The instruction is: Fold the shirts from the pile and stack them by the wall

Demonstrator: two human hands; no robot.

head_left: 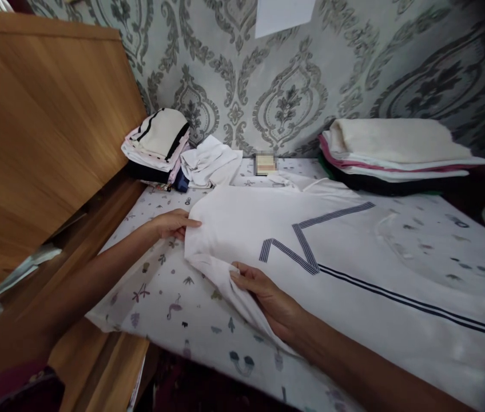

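A white shirt (242,217) with a dark striped zigzag and two long dark lines lies spread over the patterned sheet. Its left edge is pinched by my left hand (174,224), the thumb on top and the fingers partly hidden under the cloth. My right hand (268,297) grips the near edge between thumb and fingers, and the fabric lifts and curls there. Behind the shirt's left end sits a crumpled white cloth (210,162).
Folded clothes are stacked at the back left (156,143) and the back right (397,146). A small box (265,164) stands near the wall. A wooden panel (45,114) rises on the left beside the patterned sheet (160,297). A cable hangs at the far right.
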